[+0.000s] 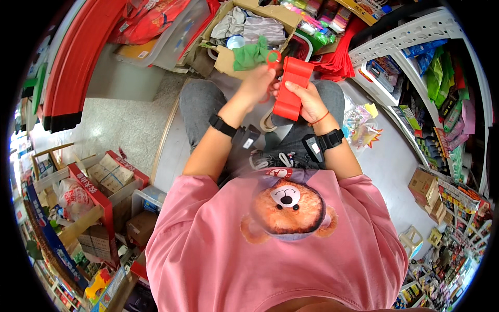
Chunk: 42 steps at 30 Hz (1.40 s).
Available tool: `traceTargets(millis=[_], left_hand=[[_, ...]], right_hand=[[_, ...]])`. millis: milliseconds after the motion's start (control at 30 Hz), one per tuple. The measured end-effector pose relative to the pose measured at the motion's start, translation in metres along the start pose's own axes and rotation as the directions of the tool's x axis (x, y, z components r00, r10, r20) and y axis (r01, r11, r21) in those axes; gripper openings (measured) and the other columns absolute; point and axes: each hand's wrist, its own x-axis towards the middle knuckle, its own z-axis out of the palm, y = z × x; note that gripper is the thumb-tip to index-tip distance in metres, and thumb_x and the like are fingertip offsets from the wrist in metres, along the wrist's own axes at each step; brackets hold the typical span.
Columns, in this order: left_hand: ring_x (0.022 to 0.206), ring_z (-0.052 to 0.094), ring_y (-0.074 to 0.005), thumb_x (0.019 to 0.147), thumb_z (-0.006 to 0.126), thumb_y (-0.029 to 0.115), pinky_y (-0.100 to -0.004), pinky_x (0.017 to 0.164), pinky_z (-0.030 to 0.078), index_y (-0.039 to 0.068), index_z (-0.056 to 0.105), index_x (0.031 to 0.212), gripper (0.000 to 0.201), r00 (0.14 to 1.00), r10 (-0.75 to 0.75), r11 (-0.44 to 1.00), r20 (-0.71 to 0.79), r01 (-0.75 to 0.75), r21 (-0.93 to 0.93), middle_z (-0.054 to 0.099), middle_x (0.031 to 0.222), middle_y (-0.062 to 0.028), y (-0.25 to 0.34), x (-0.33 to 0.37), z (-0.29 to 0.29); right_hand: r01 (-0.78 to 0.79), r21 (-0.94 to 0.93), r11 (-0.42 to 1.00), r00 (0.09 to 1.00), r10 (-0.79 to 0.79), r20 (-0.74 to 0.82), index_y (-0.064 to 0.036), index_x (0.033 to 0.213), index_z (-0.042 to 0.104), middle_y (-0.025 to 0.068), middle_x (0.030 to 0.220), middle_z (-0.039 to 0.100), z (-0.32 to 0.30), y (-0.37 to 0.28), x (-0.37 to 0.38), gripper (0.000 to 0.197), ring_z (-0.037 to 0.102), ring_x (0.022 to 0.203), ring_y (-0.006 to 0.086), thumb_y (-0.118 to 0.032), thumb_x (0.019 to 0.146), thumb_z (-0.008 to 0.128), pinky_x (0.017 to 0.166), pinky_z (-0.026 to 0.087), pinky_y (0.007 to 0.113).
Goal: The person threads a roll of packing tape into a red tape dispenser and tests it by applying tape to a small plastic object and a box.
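Both my hands are together above my lap, at the top middle of the view. My right hand (306, 99) grips a bright red strip (294, 73) that looks rolled or folded at both ends, with the thumb lying across its face. Just left of it, my left hand (256, 85) is closed and slightly blurred. A thin red loop (274, 58) shows at its fingertips, and more thin red shows below the fingers. Whether the loop joins the red strip I cannot tell.
Ahead stands an open cardboard box (226, 58) with grey cloth and a green piece (250, 54). A clear plastic bin (171, 39) is left of it. White shelving (400, 28) with packets rises on the right. Plastic packaging (360, 125) lies by my right knee.
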Motion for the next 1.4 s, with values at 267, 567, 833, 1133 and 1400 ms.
traceTargets(millis=[267,567,833,1133,1400], left_hand=[[0.086,0.057,-0.0087,0.100,0.043,0.025,-0.0243,0.075,0.046,0.004,0.054,0.121,0.031,0.997,0.070,0.988,0.044,-0.063,-0.144,0.061,0.104,-0.0035,-0.009,-0.027,0.020],[0.092,0.057,-0.0127,0.100,0.039,0.022,-0.0278,0.081,0.045,0.000,0.055,0.113,0.030,0.996,0.051,0.984,-0.071,-0.062,-0.165,0.061,0.105,-0.0072,-0.015,-0.033,0.015],[0.078,0.059,-0.0128,0.095,0.043,0.012,-0.0268,0.070,0.047,0.004,0.053,0.109,0.019,0.979,0.094,0.993,-0.180,-0.080,0.084,0.062,0.095,-0.0063,-0.025,-0.019,-0.005],[0.067,0.050,-0.0070,0.086,0.061,0.012,-0.0228,0.060,0.041,0.005,0.057,0.105,0.021,0.863,0.258,0.930,-0.433,-0.101,0.352,0.058,0.085,0.0000,-0.029,0.042,-0.056],[0.078,0.053,-0.0092,0.086,0.065,0.013,-0.0255,0.068,0.043,0.003,0.059,0.102,0.020,0.970,0.165,0.945,-0.179,-0.103,0.312,0.058,0.088,0.0005,-0.024,0.057,-0.050]], right_hand=[[-0.038,-0.089,0.995,0.995,0.029,-0.097,-0.0013,0.117,0.054,0.0082,0.106,0.063,0.007,0.006,-0.001,0.035,0.063,0.092,0.0178,-0.015,0.087,0.065,0.076,0.054,0.035],[-0.001,-0.141,0.990,0.992,-0.017,-0.129,-0.0007,0.115,0.057,0.0078,0.108,0.063,0.009,0.016,0.000,0.034,0.062,0.092,0.0158,-0.015,0.085,0.066,0.078,0.052,0.031],[0.017,-0.144,0.989,0.994,-0.033,-0.105,-0.0006,0.115,0.057,0.0074,0.106,0.063,0.008,0.026,0.006,0.033,0.063,0.091,0.0163,-0.013,0.086,0.065,0.079,0.052,0.032],[-0.137,0.180,0.974,0.991,0.135,0.022,-0.0018,0.113,0.054,0.0119,0.113,0.059,-0.014,0.021,0.000,0.032,0.063,0.095,0.0252,-0.018,0.087,0.060,0.086,0.052,0.041],[-0.056,0.162,0.985,0.998,0.057,-0.001,-0.0015,0.115,0.052,0.0149,0.123,0.056,-0.012,0.014,0.001,0.034,0.062,0.094,0.0250,-0.021,0.088,0.057,0.088,0.051,0.040]])
